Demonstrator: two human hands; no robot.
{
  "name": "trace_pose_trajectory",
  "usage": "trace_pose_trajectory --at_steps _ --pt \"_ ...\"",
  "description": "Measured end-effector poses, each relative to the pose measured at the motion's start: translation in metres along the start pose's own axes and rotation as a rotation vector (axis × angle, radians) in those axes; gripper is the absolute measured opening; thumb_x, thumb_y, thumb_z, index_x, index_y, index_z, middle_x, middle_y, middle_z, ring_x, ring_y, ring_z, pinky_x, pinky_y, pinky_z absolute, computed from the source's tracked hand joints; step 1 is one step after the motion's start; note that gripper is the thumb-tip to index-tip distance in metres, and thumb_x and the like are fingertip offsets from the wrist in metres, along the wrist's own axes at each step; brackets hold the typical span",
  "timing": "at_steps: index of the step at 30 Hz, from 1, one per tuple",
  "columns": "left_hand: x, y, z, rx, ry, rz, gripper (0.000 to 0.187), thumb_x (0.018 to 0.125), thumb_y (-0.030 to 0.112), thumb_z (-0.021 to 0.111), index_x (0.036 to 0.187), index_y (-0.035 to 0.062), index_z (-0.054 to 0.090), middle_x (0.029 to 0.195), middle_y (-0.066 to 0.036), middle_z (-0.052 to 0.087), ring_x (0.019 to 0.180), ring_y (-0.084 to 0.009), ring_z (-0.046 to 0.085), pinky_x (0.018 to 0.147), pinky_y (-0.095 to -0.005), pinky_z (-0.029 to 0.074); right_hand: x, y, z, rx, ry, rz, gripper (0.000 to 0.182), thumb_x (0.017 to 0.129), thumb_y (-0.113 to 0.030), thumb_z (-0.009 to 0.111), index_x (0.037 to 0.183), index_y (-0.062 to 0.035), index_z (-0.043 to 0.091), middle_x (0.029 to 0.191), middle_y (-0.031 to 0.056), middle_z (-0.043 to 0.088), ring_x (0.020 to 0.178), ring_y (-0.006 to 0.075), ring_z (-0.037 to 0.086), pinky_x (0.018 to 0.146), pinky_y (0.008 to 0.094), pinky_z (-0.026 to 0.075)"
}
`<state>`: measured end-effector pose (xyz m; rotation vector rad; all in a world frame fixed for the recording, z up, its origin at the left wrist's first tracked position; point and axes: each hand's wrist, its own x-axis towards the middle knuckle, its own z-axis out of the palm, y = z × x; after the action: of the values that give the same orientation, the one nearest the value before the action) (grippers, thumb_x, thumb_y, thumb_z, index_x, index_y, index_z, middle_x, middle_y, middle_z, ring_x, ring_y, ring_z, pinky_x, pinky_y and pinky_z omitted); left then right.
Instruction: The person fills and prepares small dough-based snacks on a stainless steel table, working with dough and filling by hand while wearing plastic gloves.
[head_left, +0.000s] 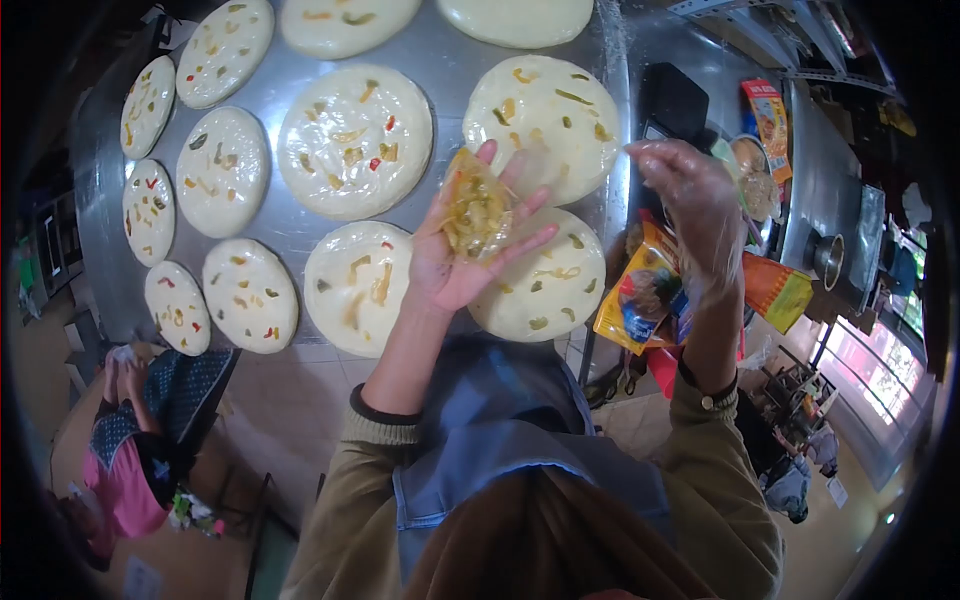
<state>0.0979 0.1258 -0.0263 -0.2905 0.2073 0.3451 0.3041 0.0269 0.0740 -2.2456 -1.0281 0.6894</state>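
My left hand (440,262) is palm up over the dough rounds, its fingers spread beneath a wedge-shaped pile of yellow-green candied fruit strips (478,212), which seems to lie in clear plastic. In what looks like a clear plastic glove, my right hand (697,205) hovers past the table's right edge. Its fingers are drawn together and slightly blurred; anything between them is hidden. Beneath and beyond my left hand lie a dough round (550,105) and another dough round (560,285), both dotted with coloured strips. Farther left is a glossy dough round (355,140) with red and yellow pieces.
Several more topped rounds cover the metal table (450,110). Yellow-orange packets (640,290) stand beside its right edge, near a black box (673,100) and a metal bowl (828,262). Another person in pink (125,480) is at the lower left.
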Motion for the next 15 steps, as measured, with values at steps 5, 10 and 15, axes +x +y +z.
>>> trace_pose_trajectory --at_steps 5,10,15 --pt "0.004 -0.011 0.006 -0.039 -0.133 -0.054 0.055 0.094 0.037 0.038 0.143 0.0215 0.019 0.145 -0.006 0.024 0.13 -0.0345 0.027 0.105 -0.0573 0.022 -0.041 -0.039 0.011 -0.432 -0.013 -0.451 0.012 0.082 -0.013 0.061 0.091 -0.0068 0.067 0.09 0.006 0.064 0.077 0.0182 0.06 0.072 0.0283 0.048" --pt "0.004 -0.025 0.017 0.137 0.022 -0.015 0.052 0.095 0.037 0.037 0.141 0.0178 0.025 0.14 -0.007 0.034 0.124 -0.0261 0.039 0.1 -0.0465 0.034 -0.048 -0.055 0.03 -0.474 -0.092 -0.554 0.013 0.08 -0.013 0.061 0.091 -0.0073 0.066 0.099 0.0075 0.06 0.086 0.0224 0.056 0.075 0.0316 0.048" --pt "-0.004 -0.03 0.013 0.17 0.083 -0.011 0.05 0.095 0.039 0.036 0.14 0.0181 0.028 0.134 -0.006 0.042 0.119 -0.0191 0.044 0.097 -0.0426 0.038 -0.043 -0.055 0.035 -0.518 -0.066 -0.58 0.014 0.079 -0.013 0.06 0.091 -0.0079 0.065 0.109 0.0089 0.055 0.095 0.0266 0.052 0.079 0.035 0.047"
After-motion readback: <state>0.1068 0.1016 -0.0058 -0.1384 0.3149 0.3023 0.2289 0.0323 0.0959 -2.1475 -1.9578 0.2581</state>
